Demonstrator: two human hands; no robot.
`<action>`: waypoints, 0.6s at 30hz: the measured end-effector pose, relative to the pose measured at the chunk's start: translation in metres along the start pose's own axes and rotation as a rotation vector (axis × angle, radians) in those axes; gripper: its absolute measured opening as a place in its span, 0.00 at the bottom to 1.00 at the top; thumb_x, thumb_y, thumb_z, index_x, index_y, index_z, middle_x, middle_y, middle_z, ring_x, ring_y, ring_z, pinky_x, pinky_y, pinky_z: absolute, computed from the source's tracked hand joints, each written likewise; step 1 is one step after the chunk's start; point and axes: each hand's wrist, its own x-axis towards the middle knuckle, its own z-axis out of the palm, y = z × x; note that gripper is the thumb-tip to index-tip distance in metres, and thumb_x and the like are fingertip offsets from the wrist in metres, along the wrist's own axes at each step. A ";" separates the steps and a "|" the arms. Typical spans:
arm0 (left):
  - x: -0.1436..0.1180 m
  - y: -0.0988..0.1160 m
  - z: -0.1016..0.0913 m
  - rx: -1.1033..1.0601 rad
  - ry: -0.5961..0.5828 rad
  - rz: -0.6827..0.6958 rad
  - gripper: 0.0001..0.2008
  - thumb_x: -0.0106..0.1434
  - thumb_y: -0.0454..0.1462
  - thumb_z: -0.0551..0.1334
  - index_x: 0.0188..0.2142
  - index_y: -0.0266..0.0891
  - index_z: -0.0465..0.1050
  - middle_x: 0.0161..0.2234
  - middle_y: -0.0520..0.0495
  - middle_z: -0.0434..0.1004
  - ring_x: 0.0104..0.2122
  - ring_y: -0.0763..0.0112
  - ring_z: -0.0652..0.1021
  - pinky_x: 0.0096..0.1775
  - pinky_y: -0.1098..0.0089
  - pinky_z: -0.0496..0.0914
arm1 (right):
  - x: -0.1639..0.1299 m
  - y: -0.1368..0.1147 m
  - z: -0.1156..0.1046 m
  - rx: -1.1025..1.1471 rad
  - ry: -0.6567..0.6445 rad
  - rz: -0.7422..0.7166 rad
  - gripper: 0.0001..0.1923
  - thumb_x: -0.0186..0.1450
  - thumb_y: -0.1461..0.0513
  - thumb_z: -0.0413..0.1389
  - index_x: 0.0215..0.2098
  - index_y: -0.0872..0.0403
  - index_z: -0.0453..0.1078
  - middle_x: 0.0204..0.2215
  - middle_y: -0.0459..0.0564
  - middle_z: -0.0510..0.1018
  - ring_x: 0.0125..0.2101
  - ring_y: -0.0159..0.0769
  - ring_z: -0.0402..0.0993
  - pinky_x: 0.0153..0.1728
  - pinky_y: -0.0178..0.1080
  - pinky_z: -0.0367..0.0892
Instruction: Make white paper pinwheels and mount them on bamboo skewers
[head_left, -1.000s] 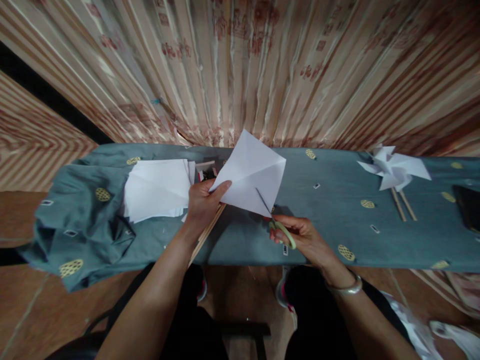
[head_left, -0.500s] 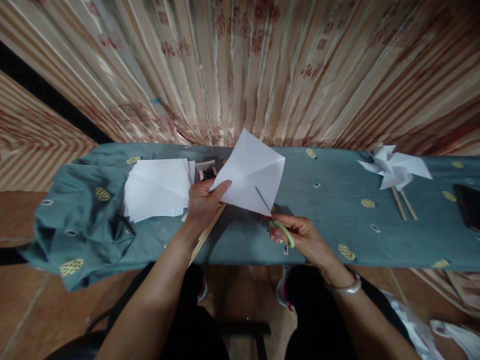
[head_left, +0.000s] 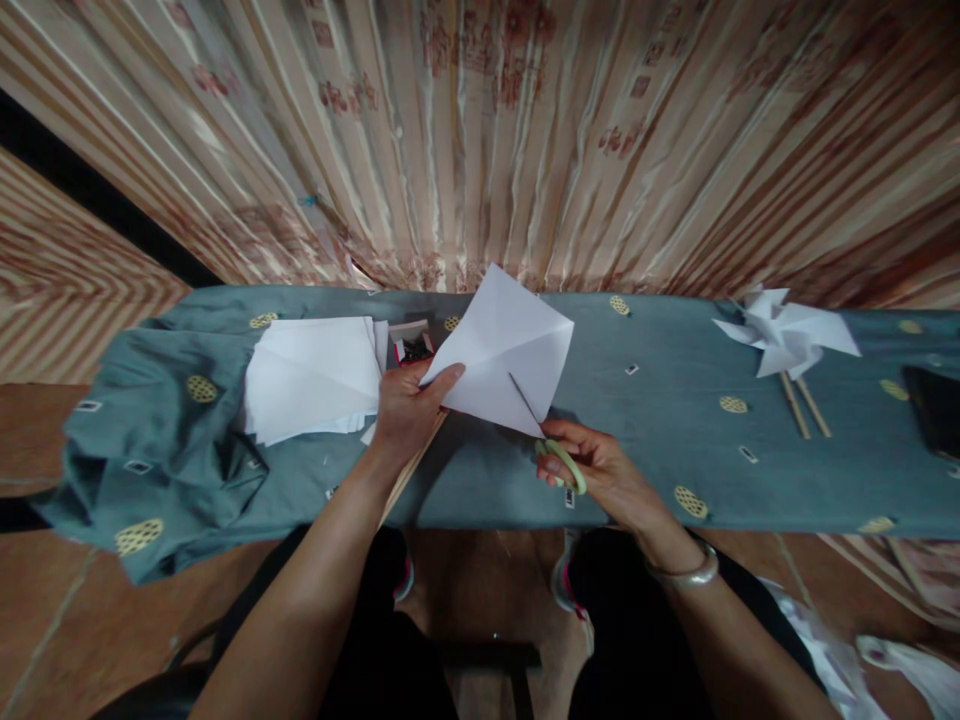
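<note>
scissors (head_left: 551, 440) now deeper, blades half-hidden

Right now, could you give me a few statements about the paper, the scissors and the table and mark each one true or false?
1. The left hand holds a white paper square. True.
2. The right hand holds a pencil. False: it holds green-handled scissors.
3. A paper stack lies left of the held sheet. True.
4. The paper pinwheels lie on the floor. False: they lie on the grey-green tablecloth, far right.
</note>
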 end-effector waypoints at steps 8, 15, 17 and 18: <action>-0.001 0.000 0.000 -0.016 -0.006 -0.012 0.11 0.52 0.42 0.67 0.31 0.36 0.82 0.24 0.50 0.80 0.22 0.73 0.74 0.24 0.74 0.69 | -0.002 -0.004 0.002 -0.005 -0.002 0.006 0.28 0.48 0.50 0.69 0.43 0.53 0.72 0.21 0.42 0.76 0.21 0.27 0.71 0.24 0.32 0.66; -0.003 0.005 0.002 -0.010 -0.017 -0.028 0.10 0.51 0.42 0.66 0.25 0.35 0.80 0.20 0.51 0.77 0.20 0.73 0.73 0.20 0.75 0.66 | -0.001 -0.001 0.000 0.002 0.001 -0.002 0.26 0.49 0.50 0.69 0.42 0.53 0.72 0.22 0.42 0.76 0.22 0.28 0.71 0.25 0.33 0.67; -0.003 0.006 0.002 -0.009 -0.017 -0.028 0.11 0.51 0.42 0.66 0.26 0.36 0.80 0.20 0.51 0.76 0.20 0.73 0.72 0.20 0.75 0.65 | -0.001 0.000 0.000 -0.001 -0.001 0.009 0.27 0.49 0.50 0.69 0.42 0.53 0.72 0.22 0.42 0.77 0.22 0.28 0.72 0.24 0.32 0.66; -0.003 0.005 0.002 -0.008 -0.018 -0.032 0.11 0.51 0.42 0.66 0.26 0.36 0.80 0.20 0.51 0.76 0.20 0.73 0.72 0.20 0.75 0.65 | -0.001 0.000 -0.001 0.000 0.001 0.015 0.27 0.48 0.50 0.70 0.42 0.53 0.72 0.22 0.42 0.77 0.22 0.27 0.72 0.24 0.32 0.66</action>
